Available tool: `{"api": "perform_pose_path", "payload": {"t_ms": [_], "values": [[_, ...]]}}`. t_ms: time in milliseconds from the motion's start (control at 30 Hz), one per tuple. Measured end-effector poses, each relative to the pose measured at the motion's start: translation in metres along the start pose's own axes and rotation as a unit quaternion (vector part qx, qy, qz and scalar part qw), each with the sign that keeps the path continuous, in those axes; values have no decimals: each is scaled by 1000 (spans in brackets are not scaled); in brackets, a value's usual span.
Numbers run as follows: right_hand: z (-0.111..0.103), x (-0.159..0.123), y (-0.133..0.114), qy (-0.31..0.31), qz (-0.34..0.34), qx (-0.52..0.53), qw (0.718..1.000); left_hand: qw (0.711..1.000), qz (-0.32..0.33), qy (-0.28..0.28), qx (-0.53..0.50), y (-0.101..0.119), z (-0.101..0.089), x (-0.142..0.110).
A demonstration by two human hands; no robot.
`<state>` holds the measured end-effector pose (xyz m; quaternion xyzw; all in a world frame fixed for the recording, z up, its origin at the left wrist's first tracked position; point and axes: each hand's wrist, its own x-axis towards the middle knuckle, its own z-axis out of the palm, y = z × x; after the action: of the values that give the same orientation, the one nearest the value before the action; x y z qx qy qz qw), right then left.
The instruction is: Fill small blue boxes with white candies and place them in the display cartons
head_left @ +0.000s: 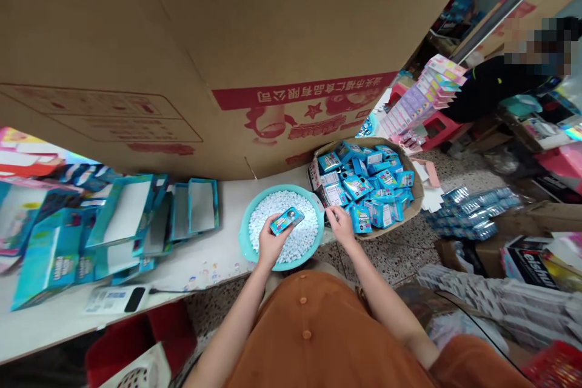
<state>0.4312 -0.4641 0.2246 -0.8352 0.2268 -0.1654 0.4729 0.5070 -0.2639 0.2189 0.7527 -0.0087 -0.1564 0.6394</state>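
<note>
"Which hand has the small blue box (286,220)?"

"The left hand (270,247). Its fingers wrap around the box from below in a firm grasp, and the box tilts at about the hand's one o'clock, above the white pellets (297,240)."

"Is the box touching the pellets?"

"I can't tell from this angle. It's either just above them or resting on them. The pellets fill a teal basin (282,265), and the left hand is over the basin's middle."

"And the right hand (341,225)?"

"It's at the basin's two o'clock, just beside the rim, with the fingertips pinched together. I can't tell if anything is between them."

"What's around them?"

"At the right hand's one o'clock sits a shallow cardboard tray (411,206) heaped with blue boxes (366,191). At the basin's nine o'clock, opened blue cartons (122,218) lie on a white table (213,254), and at its eight o'clock there's a phone (134,299). A huge printed cardboard carton (227,30) looms at twelve o'clock, and a person in dark clothing (491,88) is at about two o'clock, well apart."
</note>
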Motion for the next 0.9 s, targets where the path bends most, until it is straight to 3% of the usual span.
{"api": "perform_pose_path", "payload": {"t_ms": [100,200,267,367,400,500,567,700,900], "values": [[-11,-4,10,22,15,-16,1000,1000,10,-2,-16,3,7,2],[-14,-7,16,29,23,-9,999,998,5,56,3,1,8,8],[-12,-10,17,22,28,-9,999,995,38,76,61,-3,3,10],[-8,-13,22,7,27,-16,999,978,107,46,171,-10,-13,9],[-7,-14,24,2,27,-16,999,974,106,62,191,-13,-20,8],[-5,-13,32,3,40,-14,999,961,40,187,202,-24,-43,15],[-5,-12,36,8,51,-17,999,954,7,232,189,-31,-60,29],[-7,-16,37,4,59,-32,998,956,-27,213,201,-45,-89,77],[-17,-37,35,4,74,-78,994,937,-83,255,224,-65,-103,149]]}}
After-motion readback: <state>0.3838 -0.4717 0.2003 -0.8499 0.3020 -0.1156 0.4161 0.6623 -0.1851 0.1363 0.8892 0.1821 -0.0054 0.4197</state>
